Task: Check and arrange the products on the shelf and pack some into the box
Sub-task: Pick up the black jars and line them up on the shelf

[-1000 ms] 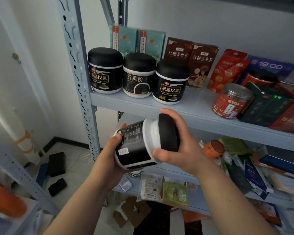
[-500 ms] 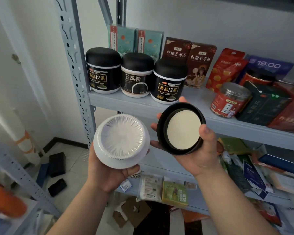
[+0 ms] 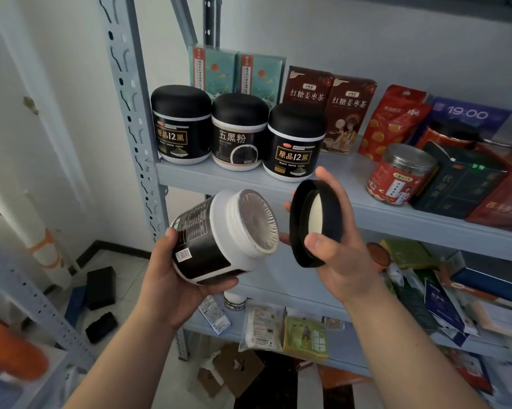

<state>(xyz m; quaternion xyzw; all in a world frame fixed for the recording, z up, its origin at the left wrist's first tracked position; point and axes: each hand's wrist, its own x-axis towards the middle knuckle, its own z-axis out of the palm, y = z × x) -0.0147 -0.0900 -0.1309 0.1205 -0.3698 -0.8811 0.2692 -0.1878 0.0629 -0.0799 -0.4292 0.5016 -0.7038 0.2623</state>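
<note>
My left hand [image 3: 172,278] grips a white jar with a black label [image 3: 219,240], tilted so its foil-sealed mouth points right. Its black lid [image 3: 313,219] is off and held in my right hand [image 3: 337,255], inner white liner facing the jar, a small gap between them. Both are in front of the grey shelf [image 3: 396,214]. On that shelf stand three matching black-lidded jars [image 3: 237,131].
Behind the jars stand teal boxes [image 3: 237,72] and brown tea boxes [image 3: 328,107]. Red pouches, a clear-lidded red tin [image 3: 399,175] and dark boxes fill the shelf's right side. The lower shelf [image 3: 278,329] holds packets. Cardboard scraps and black items lie on the floor.
The lid came off the jar a second ago. Since then the jar has tilted from mouth-toward-me to mouth-rightward, and the lid has turned edge-on to face it.
</note>
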